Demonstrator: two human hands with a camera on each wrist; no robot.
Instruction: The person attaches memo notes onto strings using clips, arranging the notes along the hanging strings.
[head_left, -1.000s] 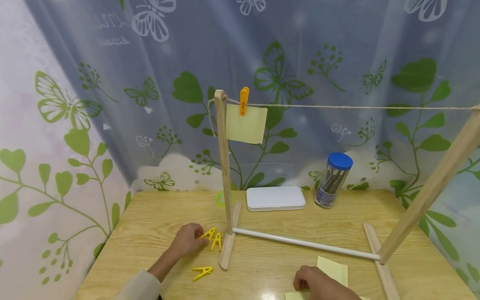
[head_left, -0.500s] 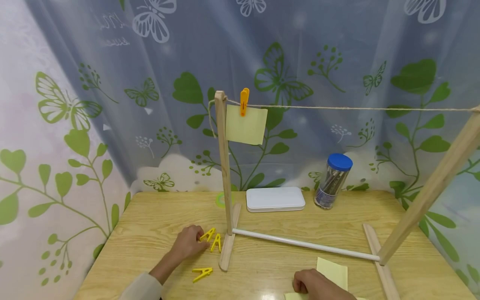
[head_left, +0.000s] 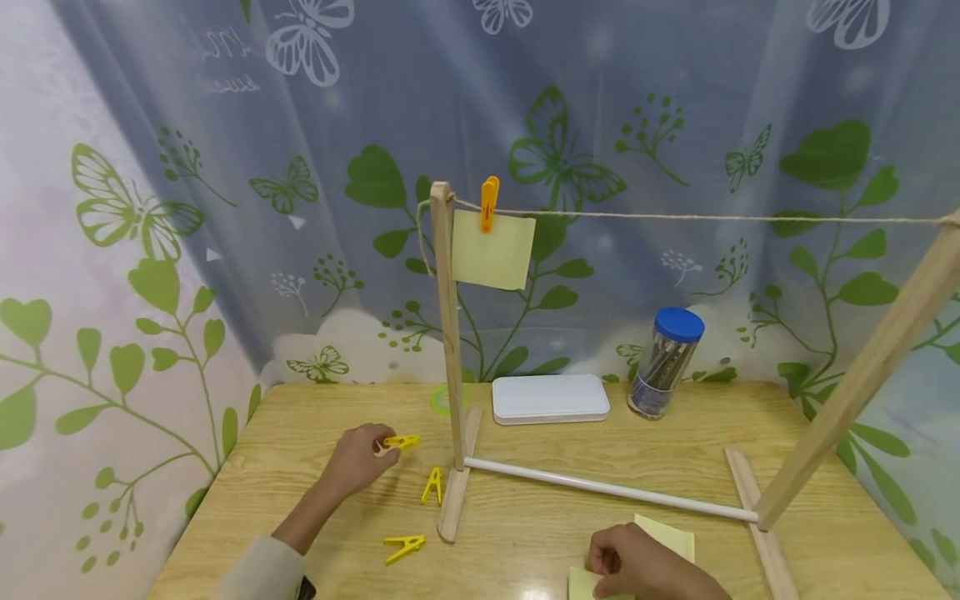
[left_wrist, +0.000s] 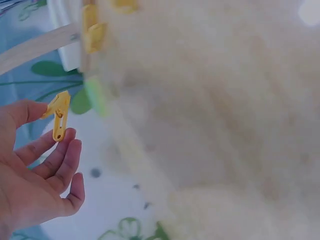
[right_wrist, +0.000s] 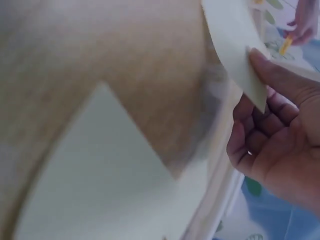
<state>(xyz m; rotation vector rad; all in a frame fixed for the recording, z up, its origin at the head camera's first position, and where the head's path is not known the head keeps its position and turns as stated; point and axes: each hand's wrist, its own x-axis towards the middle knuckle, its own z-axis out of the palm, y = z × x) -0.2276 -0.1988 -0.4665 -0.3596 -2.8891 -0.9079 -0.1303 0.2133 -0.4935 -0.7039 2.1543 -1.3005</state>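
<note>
My left hand [head_left: 356, 462] pinches a yellow clothespin [left_wrist: 61, 116] between thumb and fingertips, above the left part of the table. Two more yellow clothespins lie nearby: one [head_left: 432, 486] beside the rack's left foot, another [head_left: 405, 547] closer to me. Near the front edge, my right hand [head_left: 641, 562] holds a pale yellow paper square [right_wrist: 234, 47] by its corner, thumb on top. Another paper square [head_left: 670, 536] lies on the table just behind that hand. A third square [head_left: 491, 258] hangs from the string [head_left: 675, 217] under an orange clothespin [head_left: 489, 205].
The wooden rack has a left post [head_left: 450, 350], a right post [head_left: 862, 375] and a white crossbar [head_left: 611, 490] low between them. Behind it are a white case [head_left: 551, 398], a blue-lidded jar [head_left: 666, 362] of pens and a green ring [head_left: 441, 400]. A patterned curtain backs the table.
My left hand has picked up one clothespin from beside the rack's foot and drawn it up and left. My right hand has lifted the near corner of its paper square slightly.
</note>
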